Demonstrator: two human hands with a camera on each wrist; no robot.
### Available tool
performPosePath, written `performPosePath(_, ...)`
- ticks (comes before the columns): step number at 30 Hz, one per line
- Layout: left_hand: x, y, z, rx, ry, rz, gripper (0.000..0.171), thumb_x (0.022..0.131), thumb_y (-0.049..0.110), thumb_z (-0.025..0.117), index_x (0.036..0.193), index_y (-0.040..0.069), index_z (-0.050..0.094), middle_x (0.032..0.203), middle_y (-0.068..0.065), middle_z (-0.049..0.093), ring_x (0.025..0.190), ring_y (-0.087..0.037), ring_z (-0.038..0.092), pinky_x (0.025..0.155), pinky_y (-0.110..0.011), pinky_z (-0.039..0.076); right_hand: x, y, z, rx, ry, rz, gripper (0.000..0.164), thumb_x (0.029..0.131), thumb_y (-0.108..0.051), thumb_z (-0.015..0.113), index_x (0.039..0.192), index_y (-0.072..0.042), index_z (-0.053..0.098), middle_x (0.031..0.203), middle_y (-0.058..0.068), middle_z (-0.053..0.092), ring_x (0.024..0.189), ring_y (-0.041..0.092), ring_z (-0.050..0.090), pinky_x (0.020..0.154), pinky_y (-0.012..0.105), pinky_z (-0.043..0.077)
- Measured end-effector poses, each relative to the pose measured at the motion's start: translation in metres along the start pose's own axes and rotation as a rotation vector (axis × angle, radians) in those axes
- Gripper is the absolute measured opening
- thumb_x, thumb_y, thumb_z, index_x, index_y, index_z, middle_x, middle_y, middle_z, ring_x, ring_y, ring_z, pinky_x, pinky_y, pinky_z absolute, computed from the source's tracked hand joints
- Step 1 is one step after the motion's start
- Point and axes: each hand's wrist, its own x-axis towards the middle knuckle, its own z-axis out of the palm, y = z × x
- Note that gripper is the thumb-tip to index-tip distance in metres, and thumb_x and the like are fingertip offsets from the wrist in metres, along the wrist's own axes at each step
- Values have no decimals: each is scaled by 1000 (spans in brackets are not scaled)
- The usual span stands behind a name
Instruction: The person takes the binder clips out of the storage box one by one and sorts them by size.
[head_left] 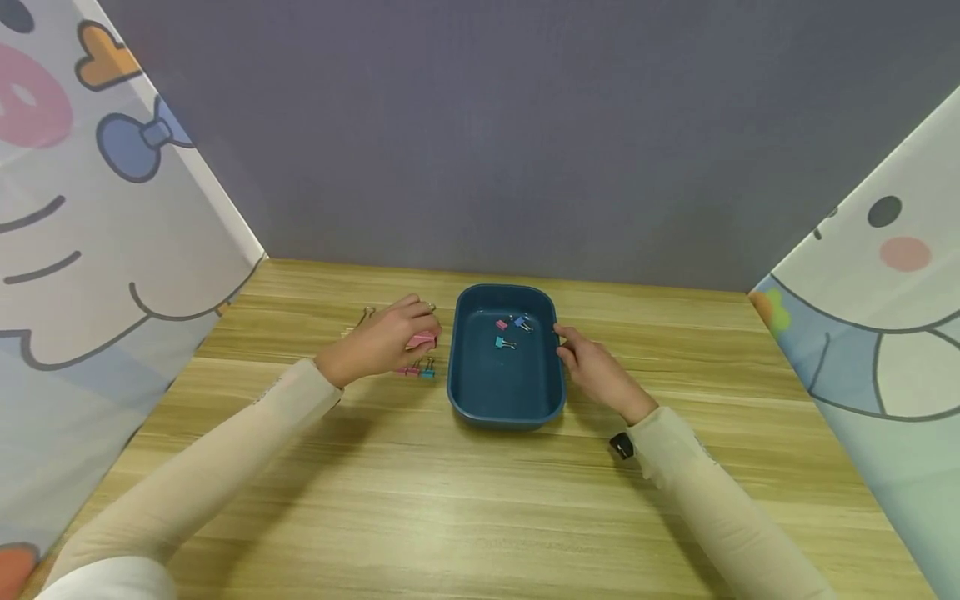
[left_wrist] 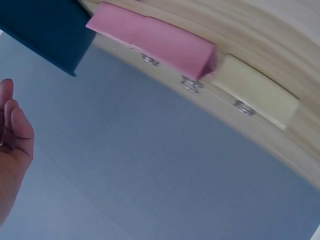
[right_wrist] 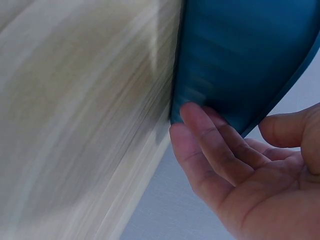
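Note:
A dark blue tray [head_left: 506,412] stands on the table with three small binder clips inside: one pink [head_left: 502,325], one blue [head_left: 523,323] and one teal [head_left: 501,342]. At its right side, my right hand [head_left: 600,375] holds the rim, thumb at the edge and other fingers [right_wrist: 205,132] along the outer wall. My left hand [head_left: 386,337] is bent over the clips left of the tray, a large pink binder clip [head_left: 422,339] showing beside its thumb. The left wrist view shows pink clips [left_wrist: 170,45] and a cream binder clip [left_wrist: 255,90] on the table, and loosely bent left fingers [left_wrist: 22,122].
More small clips, including a teal one [head_left: 427,372], lie just in front of my left hand. A black object [head_left: 622,445] sits at my right cuff. A grey panel [head_left: 480,150] rises behind the wooden table [head_left: 465,517], with cartoon-printed sheets at both sides.

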Motion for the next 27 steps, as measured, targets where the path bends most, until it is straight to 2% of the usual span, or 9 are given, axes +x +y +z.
performPosePath(5,8,1,4,-22,4,2,13,80,2,69,92,8,67,91,-1,59,86,-19,49,79,-32,44,1,1,1,1,-3,5,42,101,-8,42,141,5,35,87,9,57,59,15,45,61,33,40)
performPosePath(12,22,4,8,-45,-67,-28,12,85,8,68,97,8,67,97,-4,59,89,-17,48,79,-31,43,1,0,1,4,2,0,42,101,-8,42,141,4,35,85,9,56,59,15,45,61,34,40)
performPosePath(16,37,6,14,-41,-91,-33,13,86,12,68,99,11,66,98,-2,59,91,-17,48,82,-31,42,-1,2,-1,-5,9,0,42,101,-7,43,140,5,35,87,9,57,59,15,45,61,33,41)
performPosePath(19,49,6,20,-50,-113,-16,13,86,12,68,99,12,66,98,-1,58,92,-18,49,89,-33,40,-1,2,-2,0,9,3,42,101,-7,43,141,5,35,84,8,56,59,15,45,60,33,40)
performPosePath(22,59,6,26,-47,-152,20,14,86,14,69,100,12,66,97,-2,59,90,-18,48,89,-34,40,-1,2,-2,7,6,3,43,101,-7,43,141,4,35,81,6,55,58,15,44,59,33,40)
performPosePath(27,72,3,32,-28,-235,55,20,84,14,71,103,13,67,98,0,59,89,-18,47,82,-33,41,1,1,-1,8,-3,-2,43,101,-8,43,142,4,34,77,5,52,58,15,44,58,32,40)
